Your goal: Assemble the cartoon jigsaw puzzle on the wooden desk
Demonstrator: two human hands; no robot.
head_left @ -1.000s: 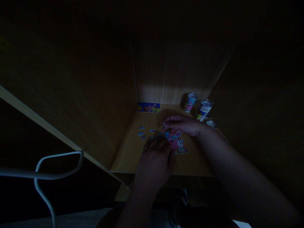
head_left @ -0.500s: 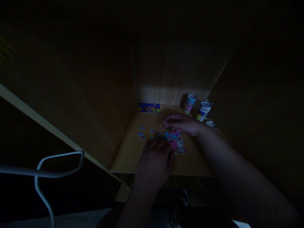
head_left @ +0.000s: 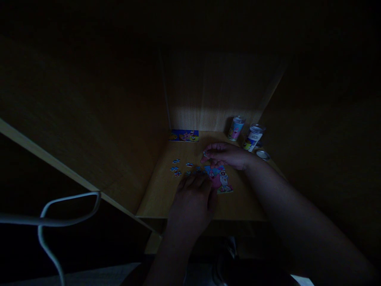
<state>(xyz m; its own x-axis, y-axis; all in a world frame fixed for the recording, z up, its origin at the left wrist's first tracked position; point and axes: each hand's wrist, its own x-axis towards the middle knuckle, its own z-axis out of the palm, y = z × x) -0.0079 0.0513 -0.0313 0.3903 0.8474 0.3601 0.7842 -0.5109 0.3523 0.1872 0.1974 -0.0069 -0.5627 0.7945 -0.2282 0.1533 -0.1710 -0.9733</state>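
Observation:
A partly joined jigsaw puzzle (head_left: 224,183) with a pink figure and a white-suited figure lies on the wooden shelf. My left hand (head_left: 192,200) rests palm down over its left part, fingers stretched forward; what is beneath them is hidden. Just above the puzzle's far edge, my right hand (head_left: 228,155) pinches a small puzzle piece (head_left: 205,154) between thumb and forefinger. Several loose puzzle pieces (head_left: 177,173) are scattered to the left of the puzzle, one of them a separate piece (head_left: 189,164) closer to my right fingertips.
A blue picture strip (head_left: 183,136) lies at the back left. Two clear-topped printed cans (head_left: 236,129) stand at the back right, with a round lid (head_left: 263,155) beside them. Wooden walls enclose the shelf (head_left: 154,198). A white cable (head_left: 47,220) loops at the lower left.
The view has shifted slightly. My right hand still pinches the puzzle piece, and my left hand stays over the puzzle; both have barely moved.

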